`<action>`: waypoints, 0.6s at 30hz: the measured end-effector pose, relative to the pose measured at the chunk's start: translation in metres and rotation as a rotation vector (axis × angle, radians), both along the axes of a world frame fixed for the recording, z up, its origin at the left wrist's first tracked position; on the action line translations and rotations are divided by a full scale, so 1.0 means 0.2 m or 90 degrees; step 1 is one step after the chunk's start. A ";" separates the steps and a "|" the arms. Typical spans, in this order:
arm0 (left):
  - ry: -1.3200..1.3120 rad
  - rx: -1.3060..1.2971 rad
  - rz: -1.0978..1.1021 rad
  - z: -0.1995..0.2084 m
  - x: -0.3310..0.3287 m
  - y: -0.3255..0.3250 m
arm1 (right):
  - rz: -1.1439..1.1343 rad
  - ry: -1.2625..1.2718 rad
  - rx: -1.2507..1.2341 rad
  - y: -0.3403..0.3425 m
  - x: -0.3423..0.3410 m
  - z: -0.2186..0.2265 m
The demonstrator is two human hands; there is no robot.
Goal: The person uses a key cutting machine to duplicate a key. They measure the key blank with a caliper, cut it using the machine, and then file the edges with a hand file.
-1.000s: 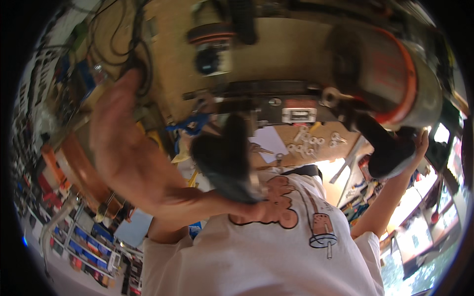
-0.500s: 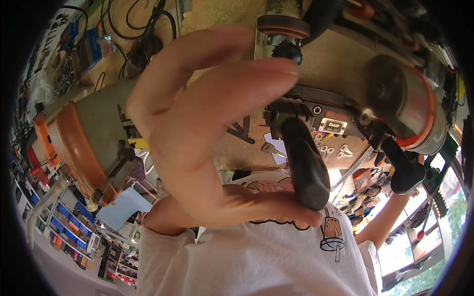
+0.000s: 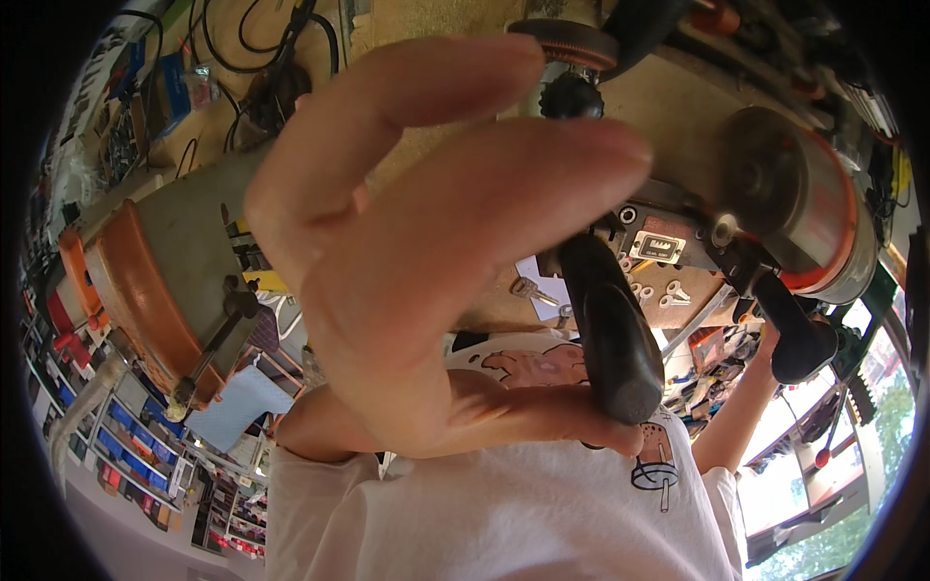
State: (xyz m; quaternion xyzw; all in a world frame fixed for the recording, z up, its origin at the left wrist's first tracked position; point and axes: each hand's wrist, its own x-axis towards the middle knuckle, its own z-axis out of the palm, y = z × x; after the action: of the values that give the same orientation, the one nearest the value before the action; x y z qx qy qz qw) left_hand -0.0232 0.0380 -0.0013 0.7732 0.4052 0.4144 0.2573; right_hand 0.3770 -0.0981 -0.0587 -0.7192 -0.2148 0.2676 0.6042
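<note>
My left hand (image 3: 387,281) fills the middle of the view with its fingers curved and apart. A black lever handle (image 3: 618,339) of a dark machine (image 3: 661,248) lies between the raised fingers and the thumb. The thumb is at the handle's lower end and appears to touch it. The fingers are not closed round it. My right forearm (image 3: 727,421) rises to a second black handle (image 3: 804,344) at the right; the right hand itself is hidden there. Several keys (image 3: 671,293) and a single key (image 3: 533,290) on a white slip lie beside the machine.
At the left stands a grey machine body with an orange rim (image 3: 136,300). A round orange-edged guard (image 3: 809,194) is at the right. Above my hand is a dark wheel with a knob (image 3: 572,97). Cables (image 3: 281,58) lie at upper left; stocked shelves (image 3: 136,436) line the left.
My left hand has shifted a little right, its fingers reaching further across the black handle. The handle's end sits slightly further right and lower. My right forearm is nearly unchanged.
</note>
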 end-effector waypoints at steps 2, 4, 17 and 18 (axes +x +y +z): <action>-0.014 0.002 -0.009 0.00 0.00 0.01 | -0.004 -0.010 0.004 0.01 -0.01 0.00; -0.017 0.003 -0.017 -0.01 -0.01 0.01 | -0.005 -0.018 0.008 0.02 -0.02 0.00; 0.022 0.007 0.005 0.00 0.02 0.00 | -0.014 -0.052 0.020 0.04 -0.10 -0.02; 0.004 0.010 0.005 -0.01 0.02 0.00 | -0.014 -0.052 0.020 0.03 -0.10 -0.02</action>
State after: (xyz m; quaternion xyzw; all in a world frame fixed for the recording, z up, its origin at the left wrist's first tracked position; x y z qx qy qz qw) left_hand -0.0187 0.0382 -0.0028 0.7749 0.4059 0.4159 0.2486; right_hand 0.3572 -0.0915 -0.0626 -0.7222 -0.2352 0.2280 0.6092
